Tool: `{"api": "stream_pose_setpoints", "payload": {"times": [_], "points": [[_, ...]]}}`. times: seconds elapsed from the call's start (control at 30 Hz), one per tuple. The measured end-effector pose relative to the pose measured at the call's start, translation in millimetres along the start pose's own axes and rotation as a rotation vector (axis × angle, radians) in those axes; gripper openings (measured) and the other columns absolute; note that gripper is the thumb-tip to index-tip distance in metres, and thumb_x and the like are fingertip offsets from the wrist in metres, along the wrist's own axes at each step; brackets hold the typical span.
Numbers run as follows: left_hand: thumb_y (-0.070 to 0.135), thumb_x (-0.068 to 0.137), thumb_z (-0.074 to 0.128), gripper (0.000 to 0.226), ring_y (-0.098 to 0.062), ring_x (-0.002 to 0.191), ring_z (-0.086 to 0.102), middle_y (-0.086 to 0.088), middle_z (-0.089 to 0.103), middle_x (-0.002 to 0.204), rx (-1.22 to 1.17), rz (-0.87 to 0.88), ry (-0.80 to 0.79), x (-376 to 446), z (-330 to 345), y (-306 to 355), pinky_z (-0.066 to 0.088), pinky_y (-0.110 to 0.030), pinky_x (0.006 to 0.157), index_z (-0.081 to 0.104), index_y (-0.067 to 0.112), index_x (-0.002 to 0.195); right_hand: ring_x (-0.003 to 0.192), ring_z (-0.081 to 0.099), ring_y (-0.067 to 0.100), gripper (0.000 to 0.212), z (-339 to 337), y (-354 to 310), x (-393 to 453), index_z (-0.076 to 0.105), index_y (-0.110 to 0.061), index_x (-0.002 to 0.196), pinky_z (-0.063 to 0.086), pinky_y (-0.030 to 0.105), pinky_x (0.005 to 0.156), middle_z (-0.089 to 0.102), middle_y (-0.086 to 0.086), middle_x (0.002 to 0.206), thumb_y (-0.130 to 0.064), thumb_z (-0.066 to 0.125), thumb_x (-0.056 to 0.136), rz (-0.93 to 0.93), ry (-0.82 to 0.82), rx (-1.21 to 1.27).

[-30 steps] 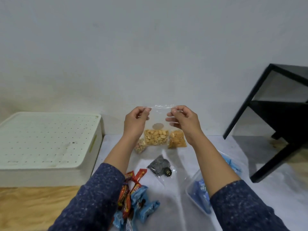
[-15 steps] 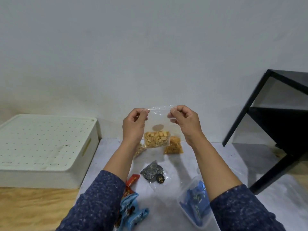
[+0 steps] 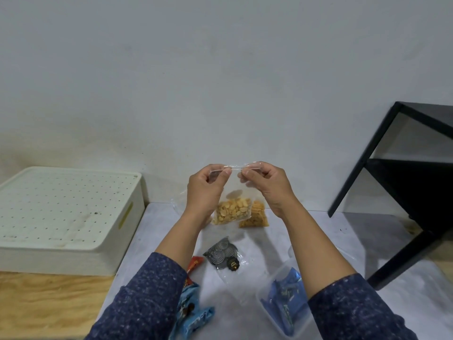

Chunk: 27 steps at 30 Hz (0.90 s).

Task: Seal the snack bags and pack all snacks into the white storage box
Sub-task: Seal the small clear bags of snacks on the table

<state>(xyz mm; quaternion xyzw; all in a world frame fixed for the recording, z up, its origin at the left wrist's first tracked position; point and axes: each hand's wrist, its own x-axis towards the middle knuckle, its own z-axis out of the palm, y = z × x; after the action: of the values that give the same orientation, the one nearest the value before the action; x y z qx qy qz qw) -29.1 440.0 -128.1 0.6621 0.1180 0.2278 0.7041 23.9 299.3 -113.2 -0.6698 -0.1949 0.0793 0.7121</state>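
Observation:
I hold a clear zip bag of peanuts (image 3: 232,212) up in the air above the white table (image 3: 269,241). My left hand (image 3: 207,190) pinches the bag's top strip at its left end. My right hand (image 3: 266,185) pinches the same strip just right of it, the fingertips close together. Behind the bag lies an orange snack bag (image 3: 255,215). A clear bag of dark round biscuits (image 3: 224,253) lies in front of it. The white storage box (image 3: 66,217) stands at the left with its perforated lid on.
Blue and red wrapped snacks (image 3: 193,312) lie under my left forearm. A clear tub of blue packets (image 3: 286,305) sits under my right forearm. A black metal shelf frame (image 3: 404,192) stands at the right. A wall rises close behind the table.
My two hands have come closer together along the bag's top strip. The view has shifted a little, so the box and table sit further left and lower.

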Motion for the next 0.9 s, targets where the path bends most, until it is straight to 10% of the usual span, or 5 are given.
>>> {"api": "stream_pose_setpoints", "payload": {"times": [0.9], "points": [[0.031, 0.086, 0.067, 0.013, 0.003, 0.070, 0.059, 0.016, 0.066, 0.072, 0.057, -0.010, -0.086, -7.8, -12.6, 6.3, 0.048, -0.027, 0.076, 0.067, 0.028, 0.073, 0.067, 0.063, -0.004, 0.012, 20.7, 0.6, -3.4, 0.063, -0.010, 0.077, 0.050, 0.010, 0.066, 0.066, -0.001, 0.076, -0.001, 0.070, 0.081, -0.071, -0.023, -0.151]]}}
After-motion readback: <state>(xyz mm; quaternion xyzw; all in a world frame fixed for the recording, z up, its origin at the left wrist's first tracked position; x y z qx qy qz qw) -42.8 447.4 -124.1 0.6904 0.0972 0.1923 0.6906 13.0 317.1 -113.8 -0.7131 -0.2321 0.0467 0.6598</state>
